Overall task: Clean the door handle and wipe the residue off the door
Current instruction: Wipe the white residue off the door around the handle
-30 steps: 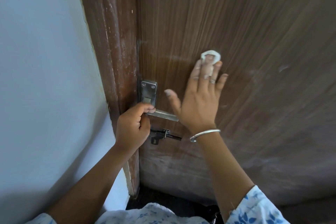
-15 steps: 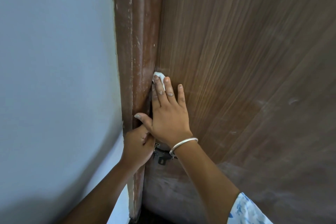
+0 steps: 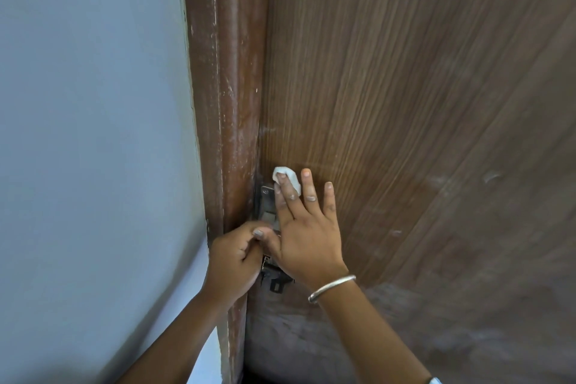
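A brown wood-grain door (image 3: 405, 87) fills the right of the view. My right hand (image 3: 304, 227) lies flat against it and presses a small white wipe (image 3: 288, 179) under its fingertips, just above the metal handle plate (image 3: 267, 206). My left hand (image 3: 235, 259) is closed around the door handle, which it and the right palm hide almost entirely. A dark key fob (image 3: 276, 280) hangs below the lock. Pale smears (image 3: 436, 181) show on the door to the right.
The reddish-brown door frame (image 3: 227, 103), scuffed with white flecks, runs up the middle. A pale blue wall (image 3: 93, 134) takes up the left side. A metal bangle (image 3: 330, 287) sits on my right wrist.
My right hand with the wipe swept from the middle of the door left to the frame edge, then slid down and slightly right to above the handle plate. My left hand kept hold of the handle.
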`<state>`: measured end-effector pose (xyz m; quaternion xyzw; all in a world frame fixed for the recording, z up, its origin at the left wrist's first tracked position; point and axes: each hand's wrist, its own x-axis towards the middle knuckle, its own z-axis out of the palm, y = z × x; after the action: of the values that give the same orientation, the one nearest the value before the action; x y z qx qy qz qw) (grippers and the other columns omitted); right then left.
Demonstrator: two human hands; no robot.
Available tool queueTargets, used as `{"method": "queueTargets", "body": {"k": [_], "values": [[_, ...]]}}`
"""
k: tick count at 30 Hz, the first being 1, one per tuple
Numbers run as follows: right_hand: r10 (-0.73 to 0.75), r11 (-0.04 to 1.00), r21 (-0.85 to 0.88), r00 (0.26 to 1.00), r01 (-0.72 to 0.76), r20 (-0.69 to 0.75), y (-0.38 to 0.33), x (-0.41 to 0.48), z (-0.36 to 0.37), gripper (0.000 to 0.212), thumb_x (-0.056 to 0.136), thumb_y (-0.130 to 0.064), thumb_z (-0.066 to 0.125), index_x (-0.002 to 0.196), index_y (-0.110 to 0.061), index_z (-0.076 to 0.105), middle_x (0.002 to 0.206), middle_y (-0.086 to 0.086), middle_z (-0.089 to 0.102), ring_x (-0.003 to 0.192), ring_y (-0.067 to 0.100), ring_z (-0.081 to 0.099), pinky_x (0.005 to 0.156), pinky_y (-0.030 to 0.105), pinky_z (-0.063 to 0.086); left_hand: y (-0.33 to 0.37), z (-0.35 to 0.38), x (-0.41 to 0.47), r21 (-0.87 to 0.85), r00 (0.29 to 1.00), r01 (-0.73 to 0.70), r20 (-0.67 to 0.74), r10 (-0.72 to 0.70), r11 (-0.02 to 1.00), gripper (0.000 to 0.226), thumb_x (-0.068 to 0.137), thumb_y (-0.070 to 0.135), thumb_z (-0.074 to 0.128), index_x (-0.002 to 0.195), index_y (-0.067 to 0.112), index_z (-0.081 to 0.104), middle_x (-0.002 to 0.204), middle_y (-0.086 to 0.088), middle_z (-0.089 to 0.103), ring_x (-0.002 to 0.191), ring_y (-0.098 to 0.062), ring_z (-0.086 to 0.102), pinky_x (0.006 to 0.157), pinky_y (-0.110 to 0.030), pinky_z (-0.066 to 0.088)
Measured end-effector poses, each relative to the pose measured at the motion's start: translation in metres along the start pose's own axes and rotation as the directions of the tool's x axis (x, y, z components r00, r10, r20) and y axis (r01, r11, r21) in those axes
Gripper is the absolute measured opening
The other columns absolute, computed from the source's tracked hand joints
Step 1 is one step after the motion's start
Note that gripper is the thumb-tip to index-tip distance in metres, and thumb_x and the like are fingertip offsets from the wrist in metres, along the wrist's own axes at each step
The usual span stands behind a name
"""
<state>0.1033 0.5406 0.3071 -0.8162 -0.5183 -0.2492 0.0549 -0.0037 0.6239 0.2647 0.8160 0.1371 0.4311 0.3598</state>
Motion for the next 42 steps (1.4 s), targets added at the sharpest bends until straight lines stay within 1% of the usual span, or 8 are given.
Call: {"method": "queueTargets", "body": {"k": [5, 9, 13, 16, 22, 32, 38, 42], "values": [[0.15, 0.988, -0.012, 0.982, -0.152, -0.118, 0.023, -0.029, 0.013, 0.063, 0.092, -0.048, 0.036, 0.143, -0.012, 0.03, 0.152, 0.003, 0.028, 0.142, 0.029, 0.005, 0.113, 0.054, 0.002, 0.002, 0.002, -0.004, 0.062, 0.999, 0.043, 0.001, -0.044, 0.997, 0.039, 0.08, -0.014, 0.053, 0.106, 0.013, 0.065, 0.094, 0.016, 0.07, 0.052, -0.002, 0.058, 0.054, -0.009, 0.046], [0.167, 0.986, 0.054, 0.925, -0.158, -0.341, 0.036, -0.043, 0.022, 0.041, 0.092, -0.023, 0.05, 0.128, -0.005, 0.055, 0.139, 0.009, 0.049, 0.137, 0.035, 0.027, 0.111, 0.049, 0.024, 0.002, 0.006, -0.005, 0.016, 0.997, 0.07, -0.033, -0.07, 0.997, 0.039, 0.079, -0.018, 0.055, 0.105, 0.009, 0.065, 0.093, 0.011, 0.072, 0.041, -0.007, 0.047, 0.045, -0.005, 0.035], [0.134, 0.989, 0.112, 0.893, -0.094, -0.43, 0.035, -0.039, 0.024, 0.038, 0.076, 0.006, 0.07, 0.113, 0.004, 0.064, 0.115, 0.017, 0.065, 0.101, 0.035, 0.058, 0.085, 0.041, 0.053, 0.003, 0.007, -0.008, -0.05, 0.989, 0.059, -0.135, -0.065, 0.997, 0.03, 0.079, -0.009, 0.051, 0.1, 0.008, 0.065, 0.092, 0.006, 0.072, 0.059, -0.02, 0.065, 0.056, -0.024, 0.054], [0.11, 0.987, 0.154, 0.887, -0.044, -0.449, 0.039, -0.029, 0.018, 0.032, 0.072, 0.013, 0.068, 0.103, 0.003, 0.068, 0.096, 0.013, 0.068, 0.074, 0.027, 0.057, 0.069, 0.029, 0.053, 0.007, 0.006, -0.011, -0.067, 0.977, 0.032, -0.21, -0.046, 0.997, 0.028, 0.077, -0.005, 0.049, 0.094, 0.008, 0.066, 0.09, 0.002, 0.071, 0.086, -0.012, 0.067, 0.08, -0.015, 0.053], [0.057, 0.949, 0.298, 0.877, 0.1, -0.476, 0.02, -0.002, 0.001, 0.025, 0.076, 0.01, 0.061, 0.095, -0.004, 0.068, 0.096, 0.007, 0.068, 0.078, 0.023, 0.056, 0.076, 0.025, 0.046, 0.004, 0.006, -0.013, 0.052, 0.969, 0.004, -0.246, 0.009, 0.999, 0.02, 0.075, -0.006, 0.053, 0.088, 0.0, 0.067, 0.085, -0.005, 0.066, 0.08, -0.01, 0.064, 0.077, -0.015, 0.053], [0.235, 0.882, 0.444, 0.963, -0.155, -0.132, -0.016, 0.009, -0.001, 0.026, 0.057, 0.012, 0.072, 0.077, -0.002, 0.064, 0.067, 0.012, 0.054, 0.046, 0.029, 0.053, 0.039, 0.028, 0.047, 0.0, 0.005, -0.02, 0.11, 0.978, 0.098, -0.194, -0.076, 0.989, 0.017, 0.077, 0.005, 0.058, 0.092, 0.005, 0.067, 0.057, -0.001, 0.062, 0.046, -0.01, 0.055, 0.044, -0.021, 0.048], [0.175, 0.835, 0.545, 0.976, -0.077, -0.129, -0.006, 0.014, -0.012, 0.023, 0.07, 0.008, 0.059, 0.085, -0.005, 0.07, 0.084, 0.012, 0.064, 0.07, 0.03, 0.061, 0.06, 0.034, 0.054, -0.004, 0.006, -0.018, 0.108, 0.97, 0.156, -0.205, -0.132, 0.982, 0.018, 0.076, -0.008, 0.065, 0.088, 0.005, 0.064, 0.048, -0.002, 0.049, 0.04, -0.016, 0.043, 0.04, -0.028, 0.038], [-0.1, 0.923, 0.376, 0.994, 0.079, 0.036, -0.014, 0.02, -0.012, 0.027, 0.079, -0.002, 0.053, 0.097, -0.013, 0.069, 0.094, 0.008, 0.064, 0.086, 0.03, 0.058, 0.072, 0.034, 0.05, -0.007, 0.006, -0.019, 0.104, 0.97, 0.139, -0.213, -0.115, 0.985, 0.014, 0.076, 0.0, 0.061, 0.088, 0.007, 0.064, 0.047, 0.003, 0.047, 0.042, -0.015, 0.044, 0.041, -0.022, 0.035]]}}
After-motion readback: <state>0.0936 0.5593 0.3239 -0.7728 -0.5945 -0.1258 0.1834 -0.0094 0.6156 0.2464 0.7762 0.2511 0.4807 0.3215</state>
